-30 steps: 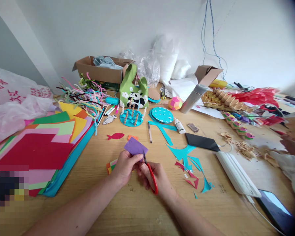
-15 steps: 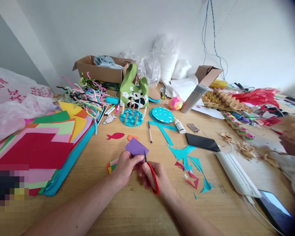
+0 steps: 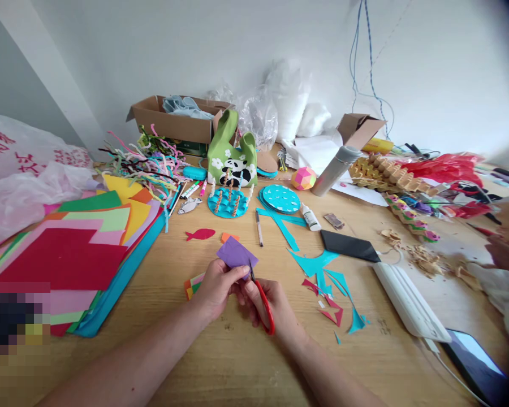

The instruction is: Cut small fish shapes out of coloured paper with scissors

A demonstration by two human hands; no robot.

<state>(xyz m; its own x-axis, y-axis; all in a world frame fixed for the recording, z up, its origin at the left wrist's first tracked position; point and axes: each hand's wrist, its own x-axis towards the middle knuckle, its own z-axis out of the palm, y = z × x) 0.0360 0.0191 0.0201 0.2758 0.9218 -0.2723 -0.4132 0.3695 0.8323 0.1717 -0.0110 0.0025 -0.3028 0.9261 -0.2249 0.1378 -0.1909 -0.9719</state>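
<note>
Pinched between thumb and fingers of my left hand [image 3: 219, 287] is a piece of purple felt [image 3: 236, 253], with faint drawn lines on it. My right hand [image 3: 268, 305] is closed round red-handled scissors [image 3: 268, 314], whose dark blades meet the felt's lower right edge. Beyond the felt lie a small orange piece [image 3: 229, 237] and a red fish cutout [image 3: 201, 234]. A few small coloured pieces [image 3: 190, 288] show partly from behind my left hand. Red scraps [image 3: 333, 311] and blue scraps [image 3: 316, 263] are strewn to the right of my hands.
Stacked coloured felt sheets [image 3: 63, 254] spread over the left side. Farther back are a green panda bag [image 3: 232, 155], a blue disc with twisted sticks [image 3: 228, 203], blue round pieces [image 3: 281, 199] and a grey tumbler [image 3: 336, 170]. A white power strip [image 3: 411, 302] and a phone [image 3: 475, 362] lie right.
Hardly anything differs. Both hands, the purple felt and the scissors stay in nearly the same place, and the whole view has shifted very slightly.
</note>
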